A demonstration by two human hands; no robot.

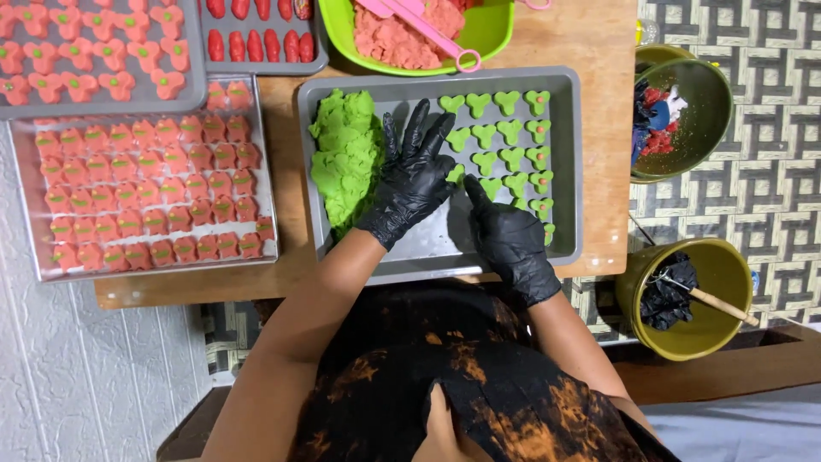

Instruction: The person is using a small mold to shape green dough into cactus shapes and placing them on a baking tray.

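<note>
- My left hand (410, 175), in a black glove, hovers over the grey tray (436, 244) with the fingers fanned wide; thumb and forefinger come together on a small green shaped piece (456, 174), pinching it lightly.
- My right hand (506, 235), gloved too, sits just beside the left, nearer my body, with the forefinger stretched up toward that same piece and the other fingers curled in; it holds nothing that I can see.
- The lump of green dough (345, 158) lies just to the outside of my left hand, touching the tray's far-left wall.
- Beyond my right fingertips stand the rows of finished green pieces (511, 133), heart-like shapes, some with an orange dot on top.
- Farther off past my left arm sit trays of pink-red pieces (154, 192) (many more of those than of the green), and ahead of both hands a green bowl (492, 30) with pink dough and a pink tool.
- Off my right elbow, below the table edge, are two olive buckets (705, 329).
- Risk, as I judge it: the pinch is on soft dough, so too firm a squeeze would flatten the shape.
- My right forefinger is close to the neighbouring pieces; a careless sweep could dent or shove them together.
- My left wrist hangs just beside the dough lump and could drag across it.
</note>
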